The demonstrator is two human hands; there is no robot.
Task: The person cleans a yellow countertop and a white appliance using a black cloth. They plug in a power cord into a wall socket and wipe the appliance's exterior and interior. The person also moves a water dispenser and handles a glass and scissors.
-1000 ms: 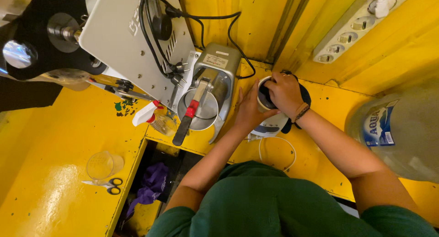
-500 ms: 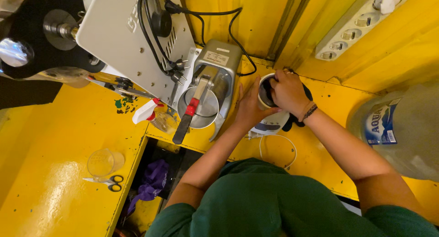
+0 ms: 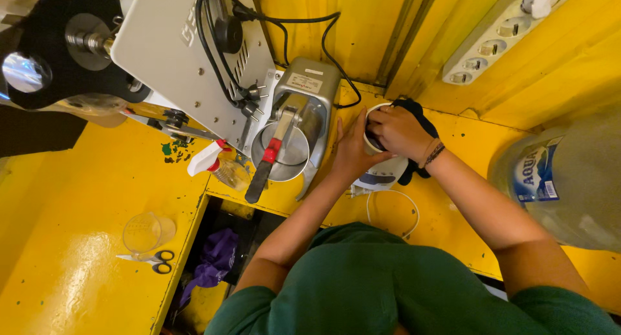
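Both hands, left hand (image 3: 352, 155) and right hand (image 3: 396, 130), grip a white cup (image 3: 370, 143)

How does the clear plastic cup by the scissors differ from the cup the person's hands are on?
The clear plastic cup stands alone on the yellow counter, untouched and see-through. The white cup is opaque and gripped by the left hand and right hand. Both sit upright.
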